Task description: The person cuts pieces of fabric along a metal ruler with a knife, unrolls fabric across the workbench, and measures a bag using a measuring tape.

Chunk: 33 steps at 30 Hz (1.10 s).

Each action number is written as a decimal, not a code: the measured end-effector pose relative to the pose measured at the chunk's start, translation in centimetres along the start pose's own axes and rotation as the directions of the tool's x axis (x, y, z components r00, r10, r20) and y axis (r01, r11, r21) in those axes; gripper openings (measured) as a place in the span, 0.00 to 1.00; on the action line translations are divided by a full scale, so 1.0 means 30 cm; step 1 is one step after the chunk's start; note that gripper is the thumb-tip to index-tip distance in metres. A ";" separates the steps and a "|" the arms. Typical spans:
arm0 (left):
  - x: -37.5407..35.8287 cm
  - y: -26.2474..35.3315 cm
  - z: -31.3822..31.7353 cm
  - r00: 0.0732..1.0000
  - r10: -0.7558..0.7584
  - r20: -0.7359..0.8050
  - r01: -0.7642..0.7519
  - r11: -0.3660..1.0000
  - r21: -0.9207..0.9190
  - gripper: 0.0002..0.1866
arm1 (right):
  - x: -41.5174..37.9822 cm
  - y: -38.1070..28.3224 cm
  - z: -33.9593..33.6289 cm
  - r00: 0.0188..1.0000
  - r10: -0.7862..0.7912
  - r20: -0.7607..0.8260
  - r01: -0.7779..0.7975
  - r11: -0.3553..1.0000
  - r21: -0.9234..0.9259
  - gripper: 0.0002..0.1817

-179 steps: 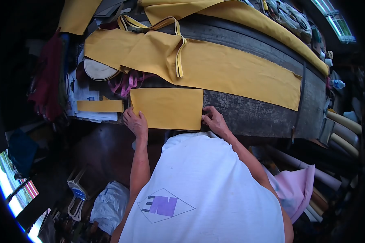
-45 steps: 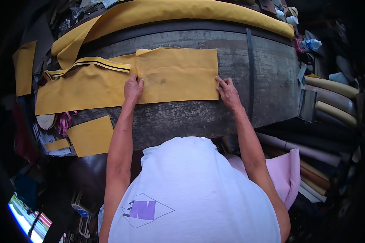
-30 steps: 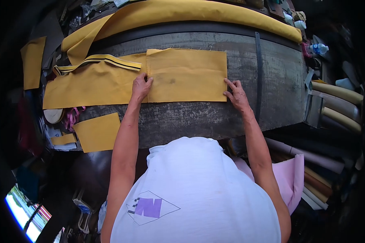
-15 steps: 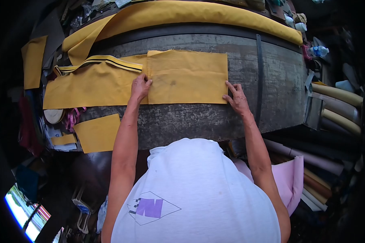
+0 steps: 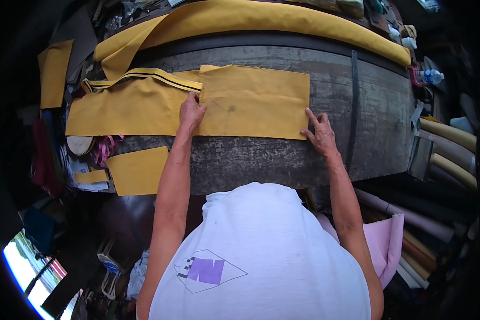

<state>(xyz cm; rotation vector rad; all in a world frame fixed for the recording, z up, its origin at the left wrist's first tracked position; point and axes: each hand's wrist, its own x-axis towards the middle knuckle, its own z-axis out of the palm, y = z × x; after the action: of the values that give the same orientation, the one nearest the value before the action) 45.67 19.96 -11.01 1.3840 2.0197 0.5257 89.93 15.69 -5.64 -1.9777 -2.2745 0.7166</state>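
A yellow fabric panel (image 5: 256, 104) lies flat on the worktable, its upper edge frayed. Its left side meets a longer yellow fabric piece (image 5: 133, 114). Along the top of that longer piece runs a yellow zipper tape (image 5: 160, 76) with a black and white stripe. My left hand (image 5: 192, 112) is closed, its fingertips pinching the right end of this tape beside the panel's left edge. At the panel's right edge, my right hand (image 5: 320, 133) rests with thumb and fingers apart, fingertips touching the cloth.
A roll of yellow fabric (image 5: 272, 20) spans the table's back. A dark metal ruler (image 5: 354, 106) lies to the right on the worktable (image 5: 240, 165). Yellow offcuts (image 5: 138, 169), a tape roll (image 5: 80, 145) and pink ribbon (image 5: 105, 150) sit front left. Fabric rolls (image 5: 448, 146) are stacked right.
My left hand has moved up onto the tape's end, which now reaches the panel's left edge. My right hand stays at the panel's right edge. The whole view has shifted slightly.
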 end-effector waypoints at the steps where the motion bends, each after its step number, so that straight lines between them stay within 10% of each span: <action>1: 0.008 -0.010 -0.005 1.000 0.010 0.006 -0.010 1.000 0.014 0.17 | 0.005 0.000 0.004 1.000 -0.003 -0.002 0.003 1.000 -0.014 0.42; 8: 0.232 0.020 -0.098 0.942 -0.309 0.134 0.309 0.634 -0.709 0.15 | 0.011 -0.001 0.003 1.000 0.017 0.022 -0.017 1.000 -0.002 0.43; 10: 0.352 0.014 -0.128 0.950 -0.290 0.117 0.260 0.525 -0.810 0.12 | 0.014 0.000 0.004 1.000 0.016 0.021 -0.016 1.000 0.003 0.43; 12: 0.405 0.071 -0.220 0.999 0.042 0.034 0.017 0.359 -0.933 0.21 | 0.015 -0.003 0.003 0.999 0.017 0.028 -0.017 1.000 0.000 0.44; 14: 0.371 0.203 -0.302 0.990 0.139 0.009 -0.061 0.492 -0.868 0.32 | 0.017 -0.004 -0.009 0.999 0.022 0.042 -0.022 1.000 -0.018 0.43; 16: 0.313 0.217 -0.289 0.975 0.221 -0.034 -0.213 0.873 -0.439 0.38 | 0.019 -0.017 -0.024 0.997 0.024 0.071 -0.021 0.999 -0.042 0.42; 18: 0.233 0.144 -0.209 0.947 0.312 -0.075 -0.299 0.944 0.139 0.39 | 0.035 -0.042 -0.029 1.000 -0.026 -0.014 0.026 0.999 -0.031 0.41; 22: 0.038 0.075 -0.065 0.986 -0.152 -0.073 0.157 0.985 0.068 0.30 | 0.102 -0.088 0.023 0.937 -0.109 -0.331 0.097 0.994 -0.055 0.37; 33: -0.007 0.108 -0.022 0.995 -0.095 -0.041 0.096 0.995 0.027 0.18 | 0.236 -0.059 0.199 0.951 -0.157 -0.266 0.088 0.963 -0.254 0.40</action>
<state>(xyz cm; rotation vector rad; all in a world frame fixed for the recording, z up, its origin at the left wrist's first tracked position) 47.47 20.98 -8.41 1.2959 2.1214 0.4874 85.03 20.41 -12.17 -1.8579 -2.3676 0.1369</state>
